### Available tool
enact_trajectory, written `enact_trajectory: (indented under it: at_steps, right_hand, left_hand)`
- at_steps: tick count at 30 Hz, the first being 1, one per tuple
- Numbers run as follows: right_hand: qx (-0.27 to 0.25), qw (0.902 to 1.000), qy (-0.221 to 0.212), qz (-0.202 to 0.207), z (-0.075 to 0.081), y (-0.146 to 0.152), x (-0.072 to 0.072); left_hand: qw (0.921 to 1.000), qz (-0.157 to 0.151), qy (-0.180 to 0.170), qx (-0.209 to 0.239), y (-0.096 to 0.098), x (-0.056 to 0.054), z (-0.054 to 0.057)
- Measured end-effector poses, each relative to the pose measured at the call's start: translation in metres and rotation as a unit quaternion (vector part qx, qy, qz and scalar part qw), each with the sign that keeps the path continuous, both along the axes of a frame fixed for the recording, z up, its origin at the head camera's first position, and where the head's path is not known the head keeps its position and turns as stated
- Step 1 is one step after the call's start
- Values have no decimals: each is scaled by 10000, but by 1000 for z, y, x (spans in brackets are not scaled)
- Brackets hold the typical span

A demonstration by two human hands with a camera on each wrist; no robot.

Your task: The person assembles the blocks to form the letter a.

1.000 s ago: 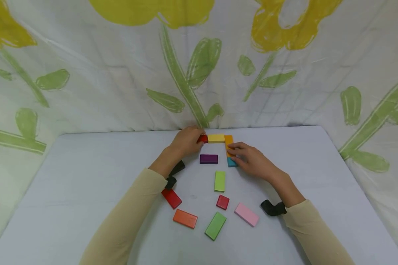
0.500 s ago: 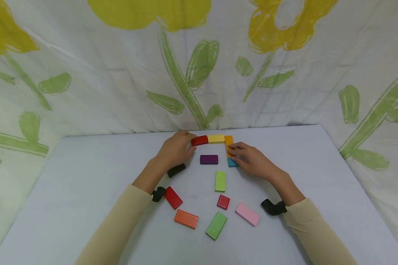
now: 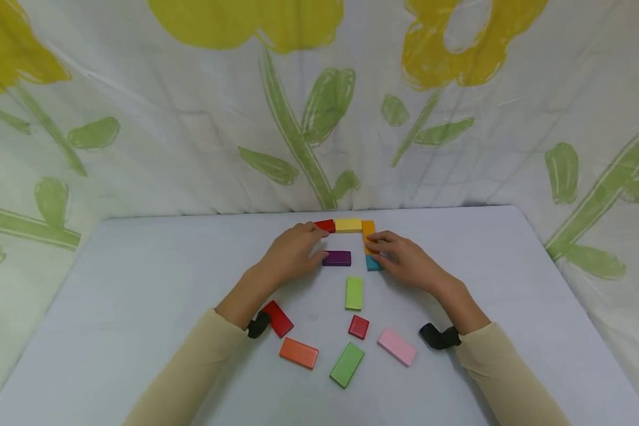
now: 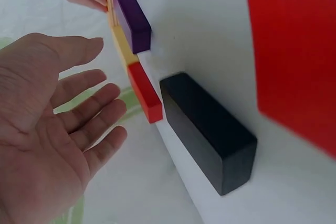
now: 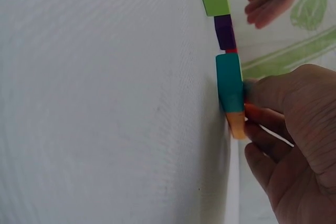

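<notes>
My left hand (image 3: 294,253) hovers palm-down with spread fingers, its thumb overlapping the left end of the purple block (image 3: 338,258) in the head view. Nothing is between its fingers in the left wrist view. Just beyond it, a red block (image 3: 327,226) meets the yellow block (image 3: 348,225) end to end. An orange block (image 3: 368,227) stretches toward me from the yellow one's right end, followed by a teal block (image 3: 374,264). Fingertips of my right hand (image 3: 409,260) rest on the orange block, and the thumb touches near its joint with the teal block.
A black block (image 4: 207,129) lies near my left hand, covered by it in the head view. Closer to me are lime (image 3: 354,293), small red (image 3: 359,326), pink (image 3: 397,347), green (image 3: 347,364), orange-red (image 3: 299,353) and red (image 3: 278,319) blocks. A flowered curtain (image 3: 191,148) hangs behind the table.
My left hand let go of the red block beside the yellow one, drew back left, then came toward the purple block. My right hand has stayed on the orange and teal blocks.
</notes>
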State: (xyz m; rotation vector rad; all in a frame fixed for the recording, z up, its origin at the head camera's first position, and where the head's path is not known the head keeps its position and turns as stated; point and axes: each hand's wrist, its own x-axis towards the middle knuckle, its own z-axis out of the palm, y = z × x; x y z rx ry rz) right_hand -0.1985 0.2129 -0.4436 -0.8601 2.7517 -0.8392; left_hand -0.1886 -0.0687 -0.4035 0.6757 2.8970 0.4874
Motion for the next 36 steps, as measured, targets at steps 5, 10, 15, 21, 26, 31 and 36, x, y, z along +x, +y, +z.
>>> enact_trajectory:
  at_steps: [5,10,15,21,26,31,36]
  right_hand:
    - [26,10000,76,-5,-1,-1,1]
    - [106,9998,156,66,0,1,1]
    - [135,9998,120,16,3,2,1]
    - [95,9999,9,57,2,1,0]
    - [83,9999,91,92,2,1,0]
    - [26,9998,154,138,0,1,-1]
    - [13,9998,119,131,-1,2,-1]
  left_hand:
    - [9999,-138,-58,19,7,6,-4]
    - [9995,-197,-227,84,16,13,-6]
    - [9995,-256,-206,-19,22,17,-6]
    - [9995,-200,-244,-90,22,19,-8]
    - [9994,-253,-237,28,22,24,-9]
    - [9992,-338,-187,37,24,31,-9]
    - [9990,-419,-136,108,27,37,-10]
